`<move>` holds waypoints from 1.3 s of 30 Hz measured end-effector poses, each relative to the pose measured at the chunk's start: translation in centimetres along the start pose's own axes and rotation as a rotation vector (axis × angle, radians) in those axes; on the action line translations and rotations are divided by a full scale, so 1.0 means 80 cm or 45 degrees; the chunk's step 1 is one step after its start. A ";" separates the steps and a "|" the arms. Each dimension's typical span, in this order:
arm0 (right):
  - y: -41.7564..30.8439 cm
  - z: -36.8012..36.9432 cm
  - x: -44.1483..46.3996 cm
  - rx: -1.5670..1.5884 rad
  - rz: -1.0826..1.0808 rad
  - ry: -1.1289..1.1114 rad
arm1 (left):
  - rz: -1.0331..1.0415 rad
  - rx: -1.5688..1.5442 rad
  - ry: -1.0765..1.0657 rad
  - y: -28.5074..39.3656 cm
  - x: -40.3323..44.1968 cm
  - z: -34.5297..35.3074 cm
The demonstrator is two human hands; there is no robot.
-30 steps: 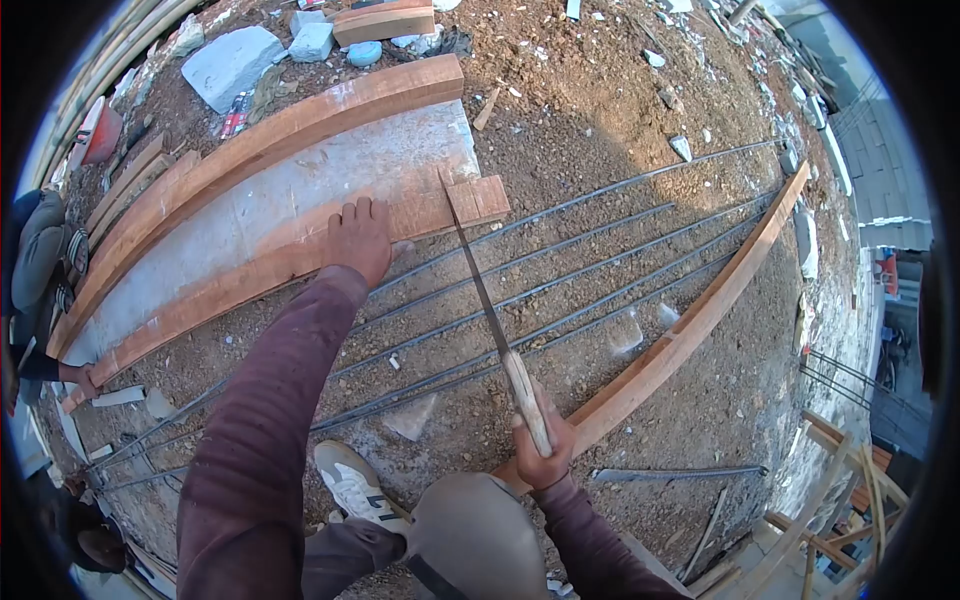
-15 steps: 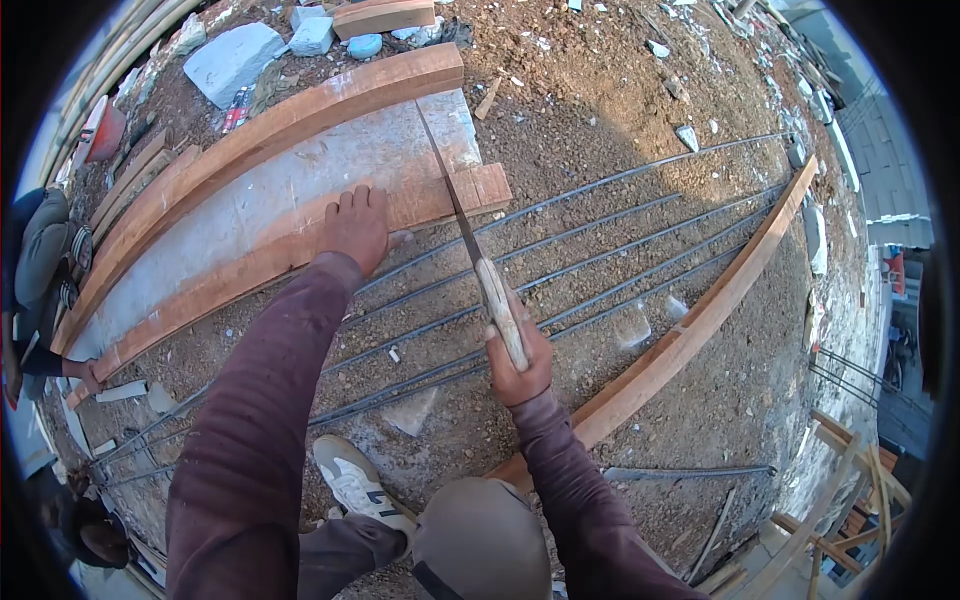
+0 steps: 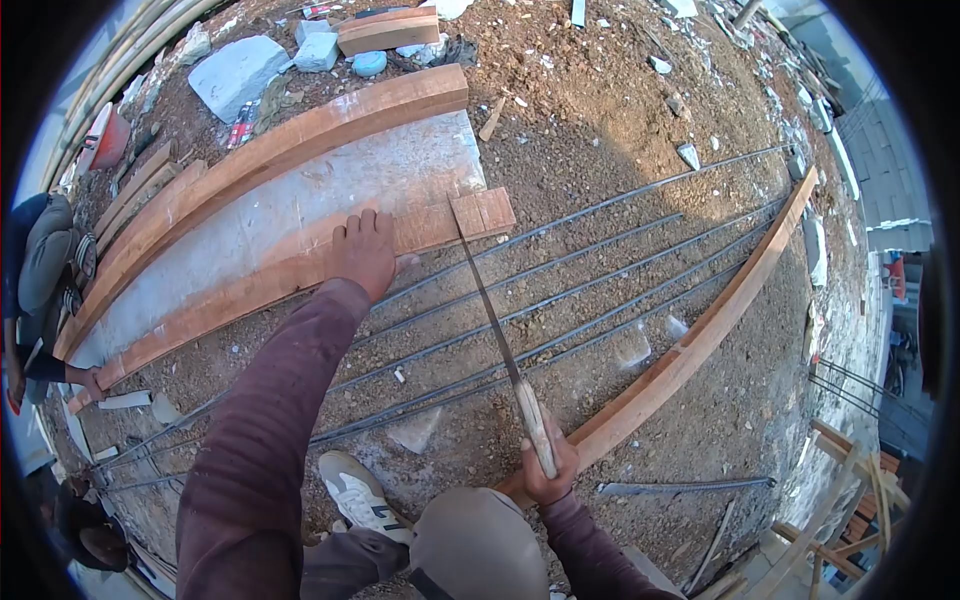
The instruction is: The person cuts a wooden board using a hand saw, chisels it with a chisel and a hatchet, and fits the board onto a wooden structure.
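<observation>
My right hand [image 3: 550, 470] is wrapped round the pale wooden handle of a handsaw [image 3: 487, 304]. The narrow blade slants up and left, its far end at the near curved plank [image 3: 240, 294], close to the plank's right end. My left hand [image 3: 365, 252] lies on that plank left of the blade, fingers over its top and thumb along the near edge. Beyond the plank is a pale board [image 3: 330, 180], bordered on its far side by a second curved timber [image 3: 270, 137]. A co-worker's hand [image 3: 88, 382] touches the near plank's far left end.
Long steel bars [image 3: 600, 266] run across the soil. Another curved timber [image 3: 700, 335] lies at the right. White stone blocks [image 3: 238, 75] and a short timber [image 3: 388, 30] are at the top. A red container [image 3: 108, 140] and a crouching co-worker [image 3: 45, 260] are at the left.
Over the last second, my right hand moved up and left with the saw, then back down and right. My left hand stays on the plank. The view has shifted slightly.
</observation>
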State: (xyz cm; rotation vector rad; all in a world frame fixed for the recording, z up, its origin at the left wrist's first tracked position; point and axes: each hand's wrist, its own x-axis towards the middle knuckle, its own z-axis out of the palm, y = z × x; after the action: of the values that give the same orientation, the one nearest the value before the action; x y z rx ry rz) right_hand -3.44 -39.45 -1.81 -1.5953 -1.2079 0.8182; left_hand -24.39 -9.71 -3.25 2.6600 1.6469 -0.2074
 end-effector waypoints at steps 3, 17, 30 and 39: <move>-0.012 0.037 0.083 0.170 0.179 -0.053 | 0.018 -0.007 0.055 -0.002 -0.001 0.004; -0.011 0.033 0.066 0.109 0.068 -0.037 | 0.038 0.000 -0.054 -0.003 -0.007 0.001; -0.019 -0.023 -0.008 0.032 0.000 0.010 | 0.014 -0.004 -0.078 0.000 0.004 -0.003; -0.020 -0.006 0.009 0.094 0.002 0.017 | 0.060 0.016 -0.043 -0.004 0.004 0.001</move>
State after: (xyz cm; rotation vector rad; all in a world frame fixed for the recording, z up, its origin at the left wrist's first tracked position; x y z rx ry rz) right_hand -3.32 -38.79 -0.16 -1.5397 -1.1542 0.8425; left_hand -24.56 -9.32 -3.36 2.6857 1.5769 -0.2622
